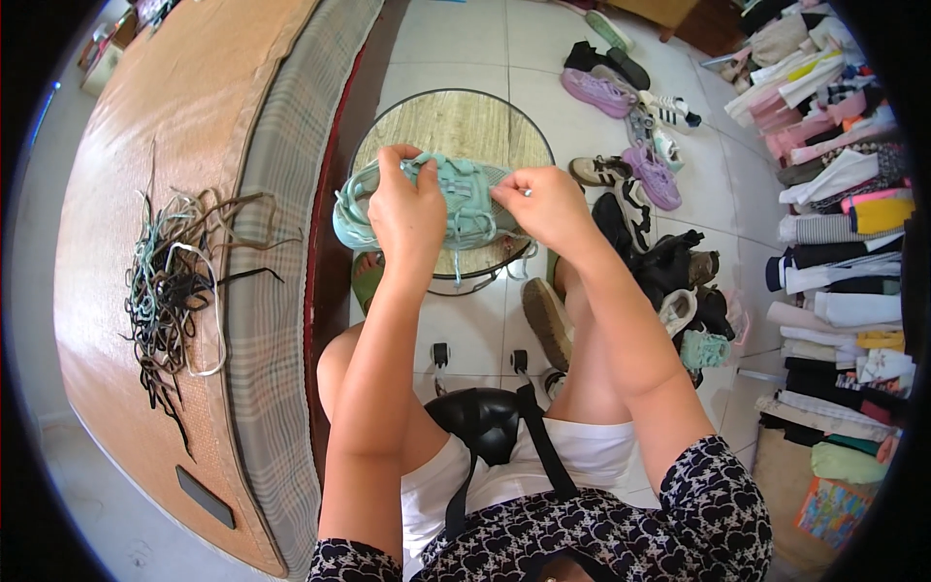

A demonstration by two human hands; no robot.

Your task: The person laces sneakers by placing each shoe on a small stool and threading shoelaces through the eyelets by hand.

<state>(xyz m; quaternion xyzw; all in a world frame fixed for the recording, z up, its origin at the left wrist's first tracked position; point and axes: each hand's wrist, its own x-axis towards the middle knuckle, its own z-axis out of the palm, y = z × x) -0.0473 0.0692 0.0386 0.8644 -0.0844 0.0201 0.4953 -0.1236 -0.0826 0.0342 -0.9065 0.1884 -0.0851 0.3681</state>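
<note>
A mint-green lace-up sneaker (470,209) lies over a small round table (485,116) with a wood-look top, its toe toward the right. My left hand (407,199) is closed around the sneaker's upper, fingers over the far side near the tongue. At the toe end, my right hand (543,204) pinches thumb and finger together; a tiny pale bit shows there, too small to name. Loose mint laces (458,267) hang down the sneaker's near side.
On the bed to the left lie a tangle of shoelaces (179,291) and a dark flat device (206,497). Several shoes, including a purple one (652,179), crowd the tiled floor at right. Folded clothes (844,233) line the far right. A black pouch (480,427) rests at my lap.
</note>
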